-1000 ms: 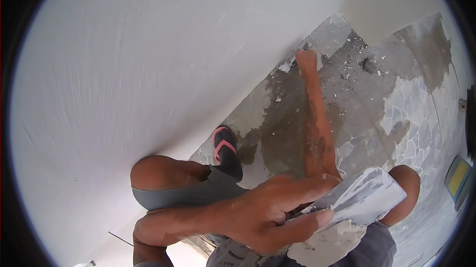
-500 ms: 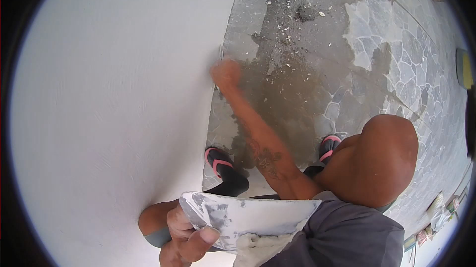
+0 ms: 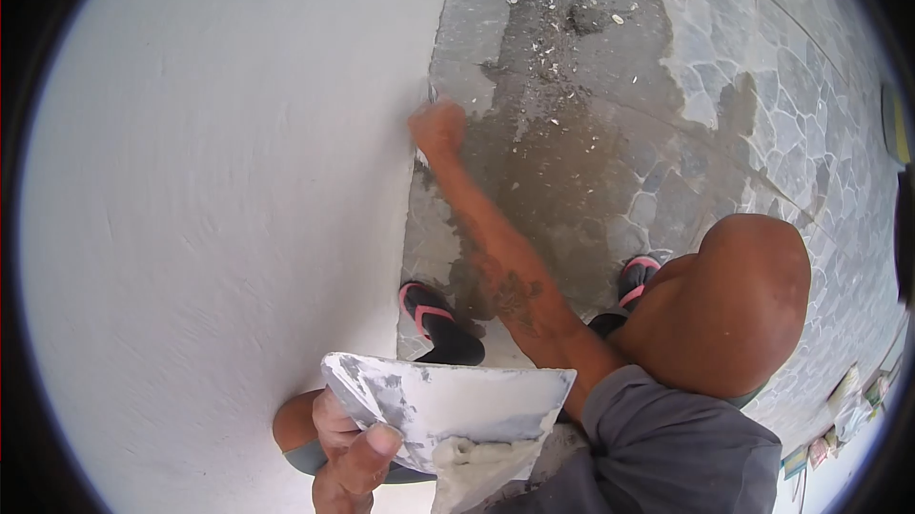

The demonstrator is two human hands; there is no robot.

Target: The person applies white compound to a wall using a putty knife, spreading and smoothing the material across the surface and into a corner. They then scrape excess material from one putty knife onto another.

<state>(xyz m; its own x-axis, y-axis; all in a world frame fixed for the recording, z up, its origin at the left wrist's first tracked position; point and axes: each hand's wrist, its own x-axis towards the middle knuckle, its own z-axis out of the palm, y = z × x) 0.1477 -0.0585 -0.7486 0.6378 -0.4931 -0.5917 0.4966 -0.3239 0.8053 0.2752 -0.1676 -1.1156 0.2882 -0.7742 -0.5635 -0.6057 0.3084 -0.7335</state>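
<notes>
My left hand (image 3: 357,457) grips a thin plaster-smeared plate (image 3: 486,404) at its left corner, thumb on top. A thick lump of wet white plaster (image 3: 481,466) lies on the plate's lower part. Stretched far forward, my right hand (image 3: 438,130) is closed in a fist against the foot of the white wall (image 3: 219,180). Slim edges of a flat plastering blade poke out above and below that fist; the hand hides most of it. The wall beside it looks smooth, with faint streaks lower down.
Wet, dirty stone-patterned floor (image 3: 562,190) runs along the wall, with white crumbs scattered ahead. My feet in pink-strapped sandals (image 3: 426,312) stand apart, and my bent right knee (image 3: 753,276) is at the right. Bags and packets (image 3: 843,414) lie at the far right.
The plate in my left hand has shifted left and slightly up in view. My right hand has moved slightly up along the wall's foot, still in a fist.
</notes>
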